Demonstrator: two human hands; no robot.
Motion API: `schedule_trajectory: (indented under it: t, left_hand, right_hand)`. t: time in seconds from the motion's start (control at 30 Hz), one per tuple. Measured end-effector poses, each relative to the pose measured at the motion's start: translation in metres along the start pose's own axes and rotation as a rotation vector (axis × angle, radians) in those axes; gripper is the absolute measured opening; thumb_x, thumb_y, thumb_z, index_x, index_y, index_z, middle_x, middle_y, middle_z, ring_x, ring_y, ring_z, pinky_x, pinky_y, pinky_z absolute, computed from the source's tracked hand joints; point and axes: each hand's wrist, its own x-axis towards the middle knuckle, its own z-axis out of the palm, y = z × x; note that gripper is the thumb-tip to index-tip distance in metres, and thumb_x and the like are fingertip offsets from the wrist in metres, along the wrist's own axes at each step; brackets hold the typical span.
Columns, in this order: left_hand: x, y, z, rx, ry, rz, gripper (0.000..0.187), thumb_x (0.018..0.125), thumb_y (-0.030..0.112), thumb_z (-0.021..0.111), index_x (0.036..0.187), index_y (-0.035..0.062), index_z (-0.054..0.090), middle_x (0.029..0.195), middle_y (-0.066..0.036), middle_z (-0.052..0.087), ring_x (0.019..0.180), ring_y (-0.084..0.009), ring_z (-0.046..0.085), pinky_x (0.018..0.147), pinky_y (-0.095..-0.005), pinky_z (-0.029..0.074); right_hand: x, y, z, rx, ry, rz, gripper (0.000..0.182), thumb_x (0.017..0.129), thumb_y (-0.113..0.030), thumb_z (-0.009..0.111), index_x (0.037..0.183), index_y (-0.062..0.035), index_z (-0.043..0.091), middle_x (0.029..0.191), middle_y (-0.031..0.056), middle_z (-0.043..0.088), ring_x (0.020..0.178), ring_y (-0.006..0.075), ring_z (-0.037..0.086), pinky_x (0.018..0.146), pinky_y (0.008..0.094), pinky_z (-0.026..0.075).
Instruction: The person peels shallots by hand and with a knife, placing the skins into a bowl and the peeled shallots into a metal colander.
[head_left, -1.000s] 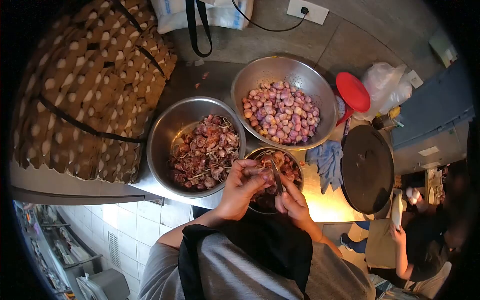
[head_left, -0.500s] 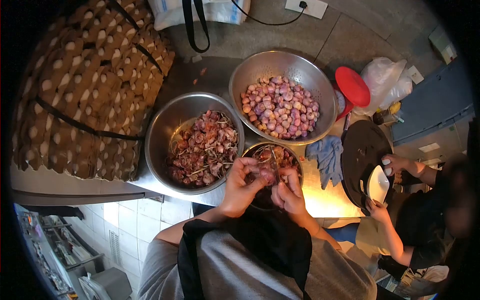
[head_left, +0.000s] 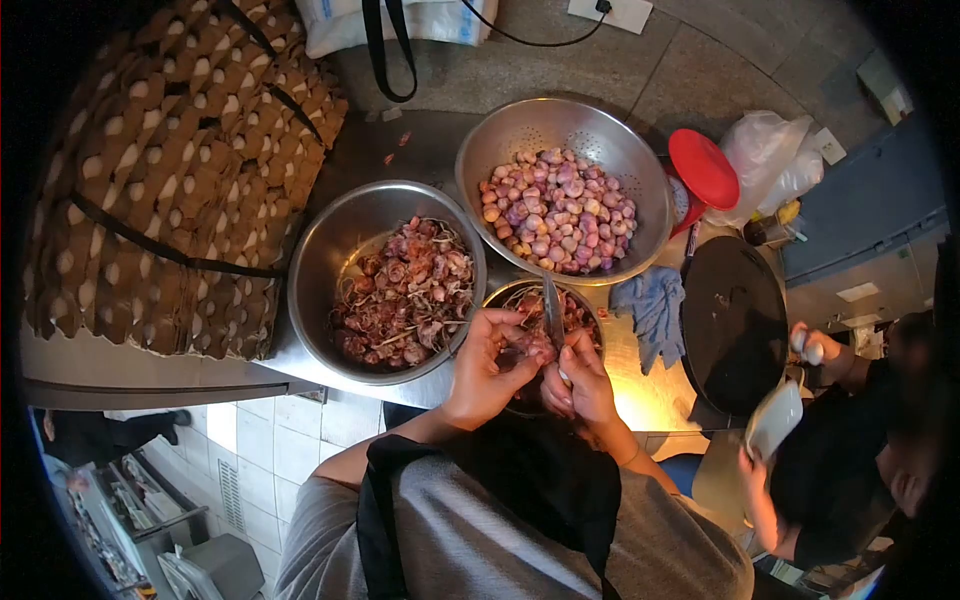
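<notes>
My left hand [head_left: 488, 368] pinches a shallot [head_left: 535, 348] above a small bowl [head_left: 601, 325] that holds reddish shallots or peels. Closed around a knife, my right hand [head_left: 582, 380] is beside it, and the knife blade [head_left: 553, 310] points up and away, next to the shallot. A larger steel bowl [head_left: 312, 240] to the left holds unpeeled shallots and stringy skins. Behind the small bowl, a steel colander [head_left: 610, 140] contains many peeled shallots [head_left: 565, 210].
Stacked egg trays [head_left: 180, 190] stand at the left. On the right are a blue cloth [head_left: 650, 310], a red scale [head_left: 703, 170], plastic bags [head_left: 760, 160] and a dark round pan [head_left: 733, 325]. A co-worker [head_left: 840, 450] there holds a white dish [head_left: 775, 418].
The knife has turned, so its blade shows more fully beside the shallot. The co-worker has drawn the white dish back from the pan. A person's leg has appeared at the lower left.
</notes>
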Motion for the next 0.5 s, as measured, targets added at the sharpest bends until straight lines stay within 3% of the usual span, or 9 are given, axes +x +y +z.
schedule_trajectory:
  t: [0.13, 0.17, 0.23, 0.33, 0.43, 0.47, 0.5]
  left_hand:
    - [0.006, 0.001, -0.009, 0.088, -0.067, -0.063, 0.015, 0.077, 0.0, 0.059, 0.089, 0.0022, 0.05, 0.084, -0.004, 0.054, 0.077, -0.0057, 0.053, 0.062, -0.0182, 0.044]
    - [0.008, 0.005, -0.015, -0.041, -0.022, -0.143, 0.006, 0.08, 0.003, 0.058, 0.076, 0.0013, 0.053, 0.086, -0.002, 0.056, 0.074, -0.0036, 0.053, 0.058, -0.0176, 0.043]
    - [0.014, 0.009, -0.029, 0.138, 0.08, -0.131, 0.013, 0.074, 0.0, 0.063, 0.08, 0.0015, 0.051, 0.081, -0.005, 0.055, 0.069, -0.0102, 0.054, 0.061, -0.023, 0.045]
    - [0.016, 0.02, -0.031, 0.854, -0.027, 0.172, 0.024, 0.068, 0.004, 0.069, 0.085, 0.0016, 0.053, 0.08, -0.005, 0.053, 0.069, -0.0119, 0.053, 0.059, -0.0239, 0.043]
    - [0.008, 0.033, -0.012, 0.778, -0.102, 0.097, 0.036, 0.062, 0.007, 0.074, 0.092, 0.0019, 0.055, 0.079, -0.005, 0.051, 0.072, -0.0139, 0.052, 0.059, -0.0247, 0.043]
    - [0.008, 0.034, -0.011, 0.735, -0.139, 0.04, 0.036, 0.068, 0.01, 0.07, 0.1, 0.0069, 0.054, 0.078, -0.004, 0.051, 0.072, -0.0138, 0.053, 0.064, -0.0255, 0.045]
    - [0.009, 0.029, -0.01, 0.522, -0.158, -0.029, 0.034, 0.07, 0.01, 0.069, 0.101, 0.0058, 0.054, 0.08, -0.004, 0.052, 0.074, -0.0127, 0.053, 0.067, -0.0249, 0.044]
  right_hand:
    - [-0.002, 0.001, -0.002, -0.093, 0.05, -0.066, 0.008, 0.092, -0.024, 0.037, 0.091, -0.016, 0.034, 0.052, 0.0019, 0.037, 0.036, 0.0069, 0.027, 0.033, 0.0195, 0.02]
    - [-0.001, 0.001, 0.0, -0.178, 0.102, -0.117, 0.008, 0.092, -0.023, 0.038, 0.091, -0.0156, 0.034, 0.055, 0.0017, 0.039, 0.037, 0.0063, 0.027, 0.033, 0.0192, 0.021]
    - [-0.001, 0.001, -0.001, -0.24, 0.169, -0.15, 0.007, 0.092, -0.021, 0.038, 0.091, -0.0149, 0.034, 0.059, 0.0013, 0.041, 0.04, 0.0054, 0.029, 0.034, 0.0186, 0.021]
    - [-0.004, -0.006, -0.008, -0.141, 0.164, -0.079, 0.009, 0.091, -0.018, 0.039, 0.092, -0.0118, 0.033, 0.063, 0.0011, 0.042, 0.043, 0.0054, 0.031, 0.036, 0.0181, 0.023]
    - [-0.002, -0.003, -0.003, -0.293, 0.256, -0.146, 0.011, 0.091, -0.016, 0.039, 0.094, -0.0091, 0.031, 0.063, 0.001, 0.04, 0.044, 0.0061, 0.032, 0.039, 0.0181, 0.025]
    - [-0.002, -0.002, 0.0, -0.352, 0.232, -0.187, 0.012, 0.091, -0.015, 0.039, 0.095, -0.0084, 0.03, 0.063, 0.001, 0.039, 0.045, 0.0063, 0.032, 0.04, 0.0182, 0.026]
    - [-0.002, -0.001, 0.006, -0.41, 0.209, -0.226, 0.012, 0.091, -0.015, 0.039, 0.095, -0.0077, 0.03, 0.062, 0.001, 0.038, 0.045, 0.0065, 0.032, 0.041, 0.0183, 0.027]
